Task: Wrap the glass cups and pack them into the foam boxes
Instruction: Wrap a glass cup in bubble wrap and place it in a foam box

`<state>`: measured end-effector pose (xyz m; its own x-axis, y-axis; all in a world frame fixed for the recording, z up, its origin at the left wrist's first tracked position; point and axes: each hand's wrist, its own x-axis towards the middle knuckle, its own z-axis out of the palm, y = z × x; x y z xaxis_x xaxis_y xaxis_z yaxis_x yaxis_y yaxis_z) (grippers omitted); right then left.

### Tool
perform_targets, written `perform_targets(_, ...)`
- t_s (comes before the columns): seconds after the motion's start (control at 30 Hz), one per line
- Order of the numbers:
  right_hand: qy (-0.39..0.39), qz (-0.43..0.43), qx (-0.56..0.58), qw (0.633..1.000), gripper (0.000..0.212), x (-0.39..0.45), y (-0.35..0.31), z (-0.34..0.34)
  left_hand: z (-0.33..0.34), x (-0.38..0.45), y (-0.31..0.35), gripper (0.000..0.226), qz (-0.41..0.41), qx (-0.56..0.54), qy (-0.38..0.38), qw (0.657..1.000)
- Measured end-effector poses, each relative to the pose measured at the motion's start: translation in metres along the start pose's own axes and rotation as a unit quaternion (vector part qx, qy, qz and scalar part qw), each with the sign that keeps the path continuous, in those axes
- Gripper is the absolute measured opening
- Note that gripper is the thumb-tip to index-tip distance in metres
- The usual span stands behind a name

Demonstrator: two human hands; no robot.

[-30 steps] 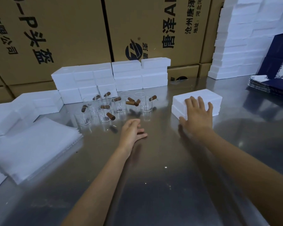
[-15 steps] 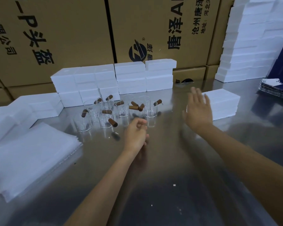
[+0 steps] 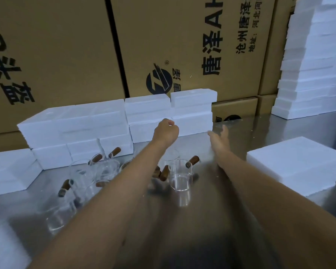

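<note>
Both arms stretch toward twelve o'clock, over the glass cups (image 3: 180, 177) with brown handles clustered on the steel table (image 3: 211, 220), toward the stacked foam boxes (image 3: 190, 115); the left hand (image 3: 166, 131) is curled against the stack, though I cannot tell whether it grasps anything; the right hand (image 3: 219, 138) is flat, fingers straight, holding nothing. Best to lift one box from both ends and keep the forearms high, clear of the rims; another foam box (image 3: 297, 167) waits at three o'clock; printed cardboard cartons (image 3: 182, 45) wall the back.
</note>
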<state>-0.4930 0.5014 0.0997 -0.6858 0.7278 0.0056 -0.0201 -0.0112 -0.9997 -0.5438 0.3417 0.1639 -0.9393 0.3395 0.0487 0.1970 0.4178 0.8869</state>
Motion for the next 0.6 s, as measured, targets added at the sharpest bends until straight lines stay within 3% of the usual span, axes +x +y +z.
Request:
perform_targets(0.13,0.008,-0.013,0.052,0.999,0.076,0.055,0.003,0.013,0.016,0.051,0.005,0.059,0.018,0.001,-0.024,1.0)
perform_targets(0.27,0.011,-0.033,0.023,0.999,0.082,0.09,0.003,0.023,0.032,0.082,0.017,0.076,0.025,0.014,-0.066,0.997)
perform_targets(0.4,0.004,-0.006,-0.025,1.0,0.096,0.106,-0.01,0.035,0.039,0.104,0.027,0.073,0.019,0.062,-0.026,0.998)
perform_targets(0.6,-0.029,0.005,0.006,1.0,0.076,0.123,-0.033,0.039,0.038,0.114,0.024,0.074,0.024,0.207,-0.009,0.978)
